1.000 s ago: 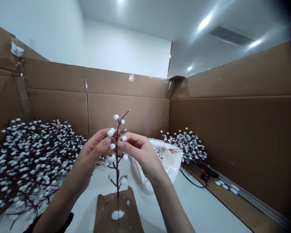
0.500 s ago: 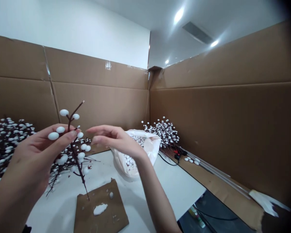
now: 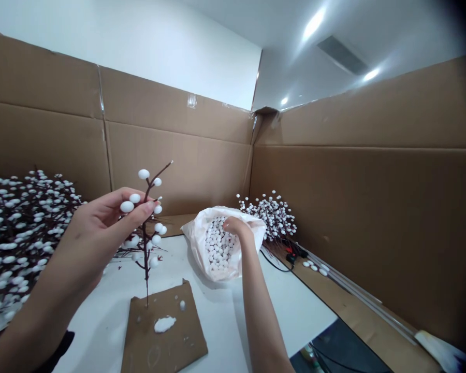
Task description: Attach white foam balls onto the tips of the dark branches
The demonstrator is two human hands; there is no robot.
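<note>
Between its thumb and fingers my left hand [image 3: 112,220] pinches a dark brown artificial berry branch [image 3: 145,243]. White berries sit along the twigs, and the bare top twig ends in a pale tip. The stem hangs nearly upright, its lower end in front of a brown cardboard piece [image 3: 166,349] with a white glue-like blob [image 3: 165,324] on it. My right hand [image 3: 238,226] reaches into an open white plastic bag [image 3: 196,238] full of loose white berries [image 3: 219,248]. Most of its fingers are hidden, so their grip does not show.
A large heap of berry branches [image 3: 19,233] lies at the left, and another bunch [image 3: 270,212] stands behind the bag. Cardboard walls [image 3: 171,155] enclose the white table [image 3: 295,300]. A black cable [image 3: 274,267] and a few loose white berries [image 3: 314,267] are at the right edge.
My right hand has moved from beside the branch, rightward and away, into the bag of berries. The branch now hangs straighter in my left hand. The whole view has shifted slightly.
</note>
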